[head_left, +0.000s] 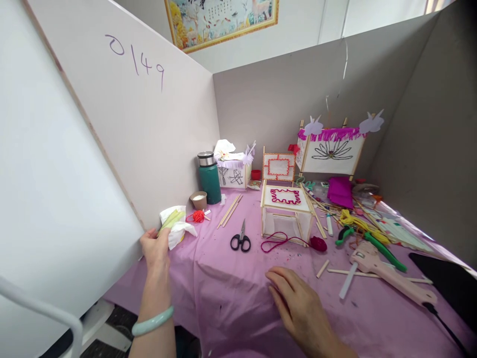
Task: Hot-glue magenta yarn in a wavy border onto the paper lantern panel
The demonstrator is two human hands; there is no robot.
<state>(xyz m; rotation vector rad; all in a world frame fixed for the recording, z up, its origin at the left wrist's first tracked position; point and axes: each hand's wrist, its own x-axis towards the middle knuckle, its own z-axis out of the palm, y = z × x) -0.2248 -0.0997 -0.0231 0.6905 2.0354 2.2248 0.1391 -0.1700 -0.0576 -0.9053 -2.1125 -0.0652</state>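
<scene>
At the left edge of the table, against the partition, my left hand (155, 247) is closed on a tissue pack (171, 219). White tissue bunches out of its green and white wrapper. My right hand (298, 308) rests on the purple cloth, holding nothing, its fingers loosely extended. Beyond it stands a small stick-frame box (286, 211) with a wavy crimson yarn outline on its top panel. A strand of yarn runs from a crimson yarn ball (318, 243) in front of that box. Black-handled scissors (241, 239) lie between my hands, blades pointing away.
A green bottle (209, 179) and a small cup (198, 200) stand by the left partition, near a red yarn ball (198, 216). Thin sticks (229, 211) lie beside them. Right are a glue gun (391, 273), green-handled pliers (383, 248) and yellow cord (361, 224). A decorated lantern (331, 151) stands behind.
</scene>
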